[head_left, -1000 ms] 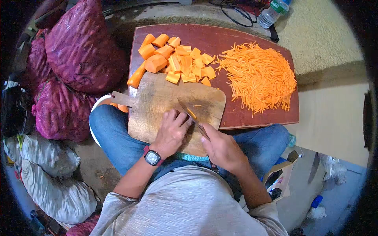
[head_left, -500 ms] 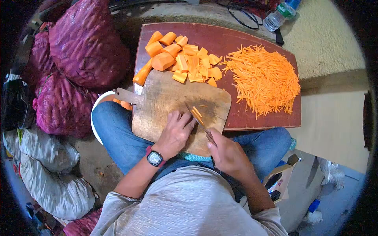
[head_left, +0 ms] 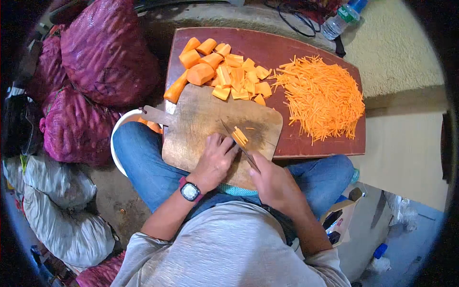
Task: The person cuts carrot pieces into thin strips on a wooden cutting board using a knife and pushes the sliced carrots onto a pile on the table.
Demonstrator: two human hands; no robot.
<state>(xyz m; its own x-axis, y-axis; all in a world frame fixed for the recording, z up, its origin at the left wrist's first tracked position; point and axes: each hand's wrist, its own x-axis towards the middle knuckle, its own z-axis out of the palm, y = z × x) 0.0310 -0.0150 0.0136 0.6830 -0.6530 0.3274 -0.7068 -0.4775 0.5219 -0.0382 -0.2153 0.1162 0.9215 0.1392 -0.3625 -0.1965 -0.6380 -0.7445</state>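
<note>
A worn wooden cutting board [head_left: 191, 115] lies across my lap and the near edge of a low table, its handle to the left. My right hand [head_left: 275, 184] grips a knife [head_left: 245, 150], its blade slanting up and left over the board. My left hand [head_left: 216, 160] is curled down against the board beside the blade, fingers bent over a carrot piece that they almost wholly hide. Thin carrot sticks [head_left: 240, 136] lie along the blade's right side. Beyond the board are carrot chunks and slices [head_left: 224, 71]. A large heap of carrot shreds [head_left: 322, 98] covers the table's right part.
The low red-brown table [head_left: 258, 43] stands before me. Purple mesh sacks [head_left: 107, 52] are piled at the left, above white sacks [head_left: 62, 210]. A white tub [head_left: 117, 148] with carrots sits by my left knee. A water bottle [head_left: 337, 24] lies at the back right.
More carrot sticks have gathered beside the knife blade. My right hand and the knife have shifted slightly up; my left hand stays nearly in place.
</note>
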